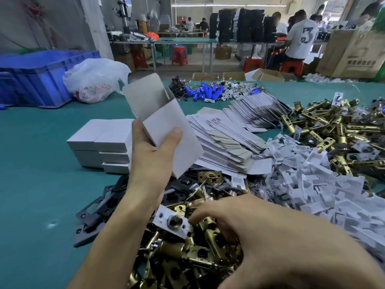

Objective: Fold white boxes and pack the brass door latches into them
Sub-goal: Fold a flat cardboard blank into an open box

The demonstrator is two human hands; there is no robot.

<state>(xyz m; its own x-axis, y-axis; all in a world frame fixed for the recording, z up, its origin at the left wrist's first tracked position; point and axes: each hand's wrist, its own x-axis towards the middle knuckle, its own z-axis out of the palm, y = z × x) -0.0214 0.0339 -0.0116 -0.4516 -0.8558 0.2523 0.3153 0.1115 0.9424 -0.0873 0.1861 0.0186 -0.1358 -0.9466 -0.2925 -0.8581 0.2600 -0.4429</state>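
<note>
White box (166, 126) gripped in left hand (150, 155), raised just beyond the heap of brass door latches (198, 253), long axis steeply up, open mouth topmost. Right hand (239, 222) on the heap, fingers curled among latches; actual grasp unclear.

A: What colour is the table (41, 163)?
B: Teal green. The box (166, 122) at centre frame is white outside and grey inside its flap.
A: And the heap at the bottom of the frame?
B: The brass latches (198, 257) are golden yellow. The flat plates (98, 209) left of them are black.
A: The right side?
B: White inserts (323, 184), and up-left of them white box blanks (225, 138) with grey flaps.
A: Upper left?
B: A blue crate (31, 80) and a white bag (93, 80) with red print. The stools (179, 55) at the top are red.
</note>
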